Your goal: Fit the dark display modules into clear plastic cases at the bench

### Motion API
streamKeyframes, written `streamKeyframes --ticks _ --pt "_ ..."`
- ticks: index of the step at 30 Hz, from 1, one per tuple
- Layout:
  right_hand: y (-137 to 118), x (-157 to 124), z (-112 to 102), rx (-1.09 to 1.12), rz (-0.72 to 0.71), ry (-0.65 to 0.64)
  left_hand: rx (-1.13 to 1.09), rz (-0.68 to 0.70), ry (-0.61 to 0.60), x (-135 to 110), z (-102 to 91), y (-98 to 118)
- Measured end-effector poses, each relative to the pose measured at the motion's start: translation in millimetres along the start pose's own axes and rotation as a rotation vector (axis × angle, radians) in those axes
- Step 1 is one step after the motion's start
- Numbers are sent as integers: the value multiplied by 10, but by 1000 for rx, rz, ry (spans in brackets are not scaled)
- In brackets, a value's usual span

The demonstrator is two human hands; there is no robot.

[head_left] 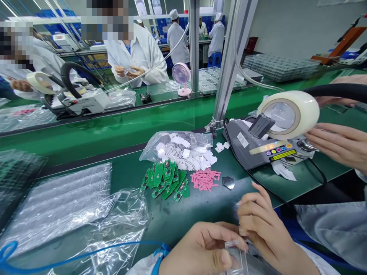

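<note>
My left hand and my right hand meet at the bottom edge, both pinching a small clear plastic piece. Just beyond them on the green mat lie a heap of small green circuit boards, a pile of pink strips and a small dark square part. Behind these sits a clear bag of white squares.
A grey tape dispenser with a big white tape roll stands at right, where another person's hand touches it. Clear plastic trays and bags lie at left. Co-workers in white coats sit across the green belt.
</note>
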State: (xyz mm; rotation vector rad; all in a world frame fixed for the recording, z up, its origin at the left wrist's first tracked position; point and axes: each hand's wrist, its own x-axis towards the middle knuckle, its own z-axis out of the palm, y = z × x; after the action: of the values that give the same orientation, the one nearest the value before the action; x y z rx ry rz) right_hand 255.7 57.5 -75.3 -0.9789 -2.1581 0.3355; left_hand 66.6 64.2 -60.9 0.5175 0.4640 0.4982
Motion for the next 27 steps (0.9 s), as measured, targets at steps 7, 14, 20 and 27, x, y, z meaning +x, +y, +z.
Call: streamKeyframes --ticks 7,14,20,27 --pt "1 -9 3 -20 4 11 31 -42 -15 4 -45 40" --pt "-2 -39 34 -38 23 -15 54 -34 -19 21 -68 38" --pt "-10 -63 61 -60 21 -44 28 -47 22 32 -82 -18" --pt "-68 -48 107 -165 62 23 -158 -55 131 57 -66 -60"
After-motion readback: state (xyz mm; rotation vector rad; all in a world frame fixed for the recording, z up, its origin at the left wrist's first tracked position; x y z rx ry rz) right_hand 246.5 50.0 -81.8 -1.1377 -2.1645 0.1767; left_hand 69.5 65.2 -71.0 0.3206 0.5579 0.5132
